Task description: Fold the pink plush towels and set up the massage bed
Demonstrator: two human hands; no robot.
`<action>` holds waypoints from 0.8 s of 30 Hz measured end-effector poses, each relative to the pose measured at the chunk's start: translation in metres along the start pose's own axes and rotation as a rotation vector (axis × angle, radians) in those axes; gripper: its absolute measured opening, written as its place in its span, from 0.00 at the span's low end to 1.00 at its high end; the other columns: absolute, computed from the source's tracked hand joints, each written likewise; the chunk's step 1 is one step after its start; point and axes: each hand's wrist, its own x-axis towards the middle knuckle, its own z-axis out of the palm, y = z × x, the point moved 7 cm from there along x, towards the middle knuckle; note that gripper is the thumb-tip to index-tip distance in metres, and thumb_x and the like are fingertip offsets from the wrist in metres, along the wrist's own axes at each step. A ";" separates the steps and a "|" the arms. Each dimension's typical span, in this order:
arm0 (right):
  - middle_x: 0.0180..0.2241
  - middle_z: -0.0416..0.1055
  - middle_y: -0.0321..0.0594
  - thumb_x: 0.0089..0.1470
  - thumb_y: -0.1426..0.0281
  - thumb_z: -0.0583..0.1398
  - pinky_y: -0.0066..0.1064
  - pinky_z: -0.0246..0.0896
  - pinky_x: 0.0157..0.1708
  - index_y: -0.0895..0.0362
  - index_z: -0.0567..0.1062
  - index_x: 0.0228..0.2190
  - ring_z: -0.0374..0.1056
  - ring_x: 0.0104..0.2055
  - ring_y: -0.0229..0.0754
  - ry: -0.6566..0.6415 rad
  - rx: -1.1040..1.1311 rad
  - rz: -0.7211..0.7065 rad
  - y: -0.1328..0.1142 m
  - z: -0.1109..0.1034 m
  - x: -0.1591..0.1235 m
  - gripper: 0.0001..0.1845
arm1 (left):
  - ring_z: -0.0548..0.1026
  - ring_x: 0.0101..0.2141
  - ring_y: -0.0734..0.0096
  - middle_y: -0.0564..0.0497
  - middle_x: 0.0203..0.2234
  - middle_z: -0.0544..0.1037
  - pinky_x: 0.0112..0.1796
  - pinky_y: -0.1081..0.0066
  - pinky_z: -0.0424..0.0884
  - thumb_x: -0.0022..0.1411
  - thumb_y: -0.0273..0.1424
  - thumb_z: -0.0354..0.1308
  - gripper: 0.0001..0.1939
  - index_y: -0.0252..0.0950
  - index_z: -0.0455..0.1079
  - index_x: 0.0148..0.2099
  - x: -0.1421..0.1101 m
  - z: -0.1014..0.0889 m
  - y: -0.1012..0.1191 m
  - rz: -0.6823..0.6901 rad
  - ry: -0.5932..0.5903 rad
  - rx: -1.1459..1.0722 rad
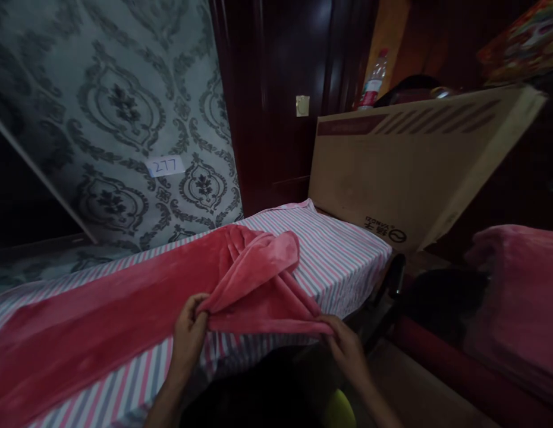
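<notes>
A red plush blanket [125,309] lies lengthwise on a table or bed covered by a striped cloth [334,255]. Its right end is bunched and twisted, with a paler fold on top. My left hand [190,327] pinches the blanket's near edge between thumb and fingers. Farther right, my right hand [345,342] grips the corner of the same edge. Between the two hands the edge is stretched nearly straight, just over the front side of the striped cloth.
A large cardboard box [392,166] leans behind the right end, with a plastic bottle [373,83] beyond it. Folded pink fabric [517,297] sits at the right. Patterned wallpaper [125,107] carries a paper label [166,166] reading 277. A dark door [276,119] stands beside it.
</notes>
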 end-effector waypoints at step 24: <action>0.34 0.77 0.39 0.54 0.62 0.66 0.32 0.68 0.39 0.52 0.80 0.35 0.72 0.38 0.43 0.282 0.332 -0.051 -0.075 -0.067 0.128 0.08 | 0.79 0.30 0.66 0.51 0.31 0.81 0.32 0.71 0.74 0.61 0.40 0.51 0.14 0.38 0.73 0.41 -0.020 -0.025 0.027 0.347 -0.016 0.348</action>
